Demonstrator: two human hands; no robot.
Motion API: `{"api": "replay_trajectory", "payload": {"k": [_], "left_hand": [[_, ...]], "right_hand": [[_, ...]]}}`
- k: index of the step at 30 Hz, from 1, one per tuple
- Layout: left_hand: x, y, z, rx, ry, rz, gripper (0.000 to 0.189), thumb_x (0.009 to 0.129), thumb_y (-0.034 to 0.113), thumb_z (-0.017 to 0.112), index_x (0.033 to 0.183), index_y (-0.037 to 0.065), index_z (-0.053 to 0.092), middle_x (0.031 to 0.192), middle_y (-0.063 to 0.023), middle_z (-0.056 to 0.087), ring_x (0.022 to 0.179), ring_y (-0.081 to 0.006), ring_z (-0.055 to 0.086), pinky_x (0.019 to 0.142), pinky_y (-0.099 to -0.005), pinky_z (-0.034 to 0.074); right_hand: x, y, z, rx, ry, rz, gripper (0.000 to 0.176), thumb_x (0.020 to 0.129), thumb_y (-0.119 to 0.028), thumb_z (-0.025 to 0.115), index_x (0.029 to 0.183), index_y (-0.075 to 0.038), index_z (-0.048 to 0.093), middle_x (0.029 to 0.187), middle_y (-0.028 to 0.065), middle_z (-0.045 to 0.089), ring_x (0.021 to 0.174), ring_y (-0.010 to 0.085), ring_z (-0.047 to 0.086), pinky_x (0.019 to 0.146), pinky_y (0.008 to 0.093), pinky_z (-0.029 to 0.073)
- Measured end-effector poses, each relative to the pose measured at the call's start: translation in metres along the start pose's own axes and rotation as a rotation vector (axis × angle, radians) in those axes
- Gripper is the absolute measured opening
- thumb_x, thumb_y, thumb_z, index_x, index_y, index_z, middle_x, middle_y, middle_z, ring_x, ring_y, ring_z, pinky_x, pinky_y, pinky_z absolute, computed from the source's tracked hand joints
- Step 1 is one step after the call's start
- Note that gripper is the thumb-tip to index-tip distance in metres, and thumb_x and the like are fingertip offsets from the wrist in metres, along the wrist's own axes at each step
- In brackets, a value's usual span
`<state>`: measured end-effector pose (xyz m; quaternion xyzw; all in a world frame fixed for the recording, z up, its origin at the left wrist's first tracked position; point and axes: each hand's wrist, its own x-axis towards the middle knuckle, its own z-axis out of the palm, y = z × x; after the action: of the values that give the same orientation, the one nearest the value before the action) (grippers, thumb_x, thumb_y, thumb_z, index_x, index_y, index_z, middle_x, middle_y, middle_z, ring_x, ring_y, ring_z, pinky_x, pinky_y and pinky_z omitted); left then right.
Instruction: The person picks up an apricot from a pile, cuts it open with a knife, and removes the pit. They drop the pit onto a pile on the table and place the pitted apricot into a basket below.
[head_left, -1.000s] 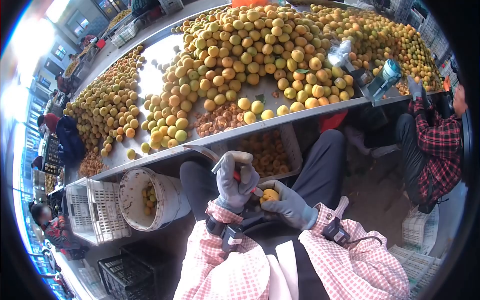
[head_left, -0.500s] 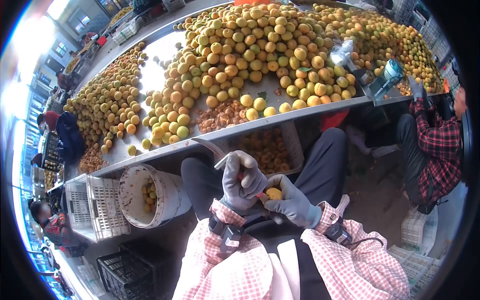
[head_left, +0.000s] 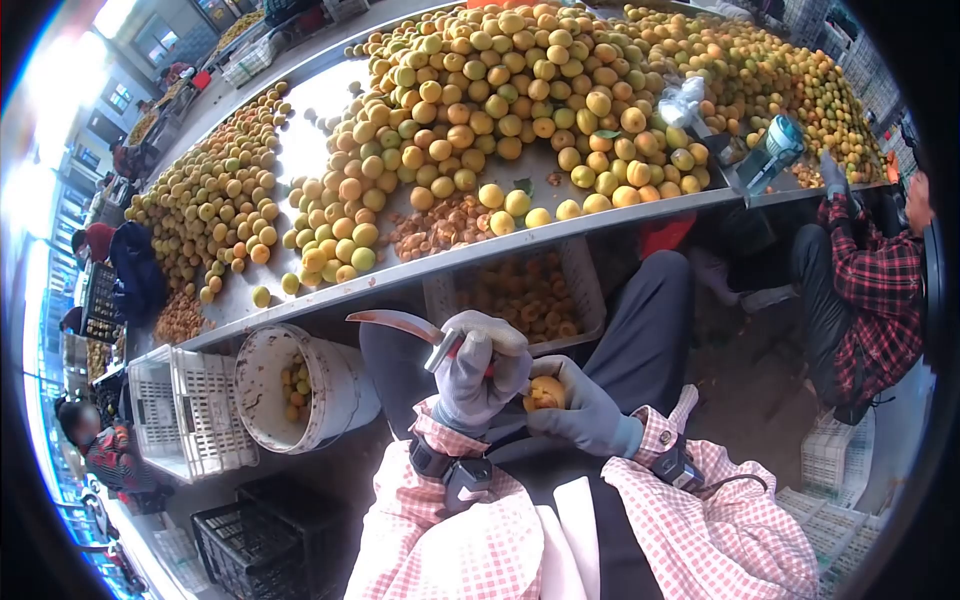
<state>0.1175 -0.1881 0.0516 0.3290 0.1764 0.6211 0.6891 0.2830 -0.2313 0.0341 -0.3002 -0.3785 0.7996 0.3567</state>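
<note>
My left hand (head_left: 475, 370), in a grey glove, is wrapped round the handle of a curved knife (head_left: 400, 322). The blade points left, over my knee and near the table edge. Close beside it on the right, my gloved right hand (head_left: 592, 412) holds a yellow-orange fruit (head_left: 545, 393) between thumb and fingers. A darker cut mark shows on the fruit. Beyond my hands, a crate (head_left: 590, 290) under the table edge holds orange fruit pieces. Small brown scraps (head_left: 445, 228) lie on the metal table (head_left: 400, 271) near whole fruits.
Large fruit piles (head_left: 500, 80) cover much of the table. A white bucket (head_left: 345, 390) with some fruit stands at the left, beside white crates (head_left: 215, 415). Black crates (head_left: 250, 545) are below. A person in a plaid shirt (head_left: 865, 290) sits at the right; a teal-lidded bottle (head_left: 775, 155) is nearer.
The knife has swung left and its blade now lies flatter. My left hand has turned, with its fingers lifted off the fruit. The fruit in my right hand has turned, showing a darker mark.
</note>
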Motion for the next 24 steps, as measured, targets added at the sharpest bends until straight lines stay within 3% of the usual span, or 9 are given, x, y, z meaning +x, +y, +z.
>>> {"api": "replay_trajectory", "payload": {"k": [1,3,7,13,15,18,20,23,24], "left_hand": [[0.0,-0.001,0.002,0.016,0.005,0.009,0.035,0.093,0.034,0.062,0.091,-0.002,0.059,0.064,-0.0071,0.056,0.049,-0.0127,0.05,0.048,-0.0232,0.044],[0.0,-0.001,0.002,-0.064,-0.008,-0.022,0.035,0.092,0.033,0.063,0.09,-0.001,0.06,0.065,-0.0072,0.057,0.05,-0.0129,0.051,0.048,-0.0235,0.043],[0.001,-0.003,0.003,-0.109,-0.066,-0.03,0.033,0.092,0.031,0.063,0.089,-0.002,0.062,0.062,-0.0065,0.056,0.045,-0.0119,0.047,0.044,-0.0237,0.037],[-0.001,-0.009,-0.004,-0.224,-0.139,-0.113,0.033,0.093,0.031,0.061,0.089,-0.001,0.062,0.059,-0.0062,0.055,0.04,-0.0103,0.041,0.042,-0.0236,0.033],[-0.001,-0.012,-0.007,-0.212,-0.151,-0.111,0.034,0.094,0.032,0.06,0.09,-0.001,0.062,0.059,-0.0063,0.054,0.04,-0.0101,0.041,0.042,-0.0234,0.033],[-0.003,-0.012,-0.007,-0.187,-0.083,-0.104,0.036,0.095,0.035,0.057,0.094,0.0,0.062,0.062,-0.0059,0.056,0.042,-0.0089,0.043,0.043,-0.0225,0.034],[-0.003,-0.007,-0.003,0.069,0.031,-0.124,0.039,0.095,0.037,0.056,0.1,-0.001,0.061,0.066,-0.004,0.056,0.046,-0.0073,0.045,0.045,-0.0205,0.035],[0.006,-0.004,0.004,0.088,-0.056,0.001,0.041,0.095,0.038,0.057,0.104,-0.003,0.06,0.068,-0.0022,0.056,0.05,-0.006,0.047,0.046,-0.0188,0.036],[0.006,0.002,0.003,0.035,-0.077,-0.044,0.045,0.095,0.038,0.057,0.108,-0.005,0.058,0.066,-0.0013,0.054,0.049,-0.0059,0.045,0.046,-0.0188,0.036]], "right_hand": [[0.0,0.001,0.0,0.0,0.001,0.0,0.053,0.086,-0.002,0.066,0.129,-0.003,0.036,0.118,0.0061,0.048,0.104,0.0098,0.052,0.09,0.025,0.045],[-0.001,0.004,0.0,0.011,0.011,-0.004,0.051,0.086,-0.008,0.069,0.126,-0.009,0.038,0.11,0.0044,0.048,0.087,0.0098,0.053,0.074,0.0232,0.049],[-0.005,-0.002,0.005,0.062,0.063,0.047,0.052,0.084,0.0,0.067,0.126,-0.004,0.037,0.114,0.0045,0.049,0.102,0.0097,0.052,0.089,0.0244,0.045],[-0.004,-0.003,0.007,0.021,0.052,0.157,0.049,0.083,-0.003,0.07,0.121,-0.005,0.04,0.11,0.0043,0.049,0.098,0.0091,0.052,0.083,0.0238,0.047],[-0.002,0.006,0.006,-0.158,0.075,0.04,0.048,0.086,-0.01,0.069,0.121,-0.01,0.036,0.1,0.0063,0.05,0.075,0.0096,0.055,0.065,0.0215,0.048],[0.0,0.003,-0.004,-0.011,-0.003,0.167,0.048,0.087,-0.013,0.068,0.122,-0.01,0.036,0.101,0.0065,0.051,0.075,0.0101,0.055,0.065,0.0222,0.049],[0.0,-0.005,-0.002,0.039,0.032,0.175,0.048,0.088,-0.014,0.068,0.124,-0.009,0.036,0.102,0.007,0.05,0.076,0.0105,0.055,0.066,0.0224,0.049],[0.001,-0.004,-0.002,0.085,0.062,0.138,0.048,0.089,-0.014,0.066,0.127,-0.008,0.038,0.103,0.0057,0.052,0.078,0.0093,0.055,0.066,0.0216,0.048],[0.001,-0.002,-0.002,0.082,0.063,0.09,0.048,0.089,-0.014,0.066,0.129,-0.007,0.039,0.103,0.004,0.054,0.079,0.0075,0.055,0.066,0.0208,0.047]]}}
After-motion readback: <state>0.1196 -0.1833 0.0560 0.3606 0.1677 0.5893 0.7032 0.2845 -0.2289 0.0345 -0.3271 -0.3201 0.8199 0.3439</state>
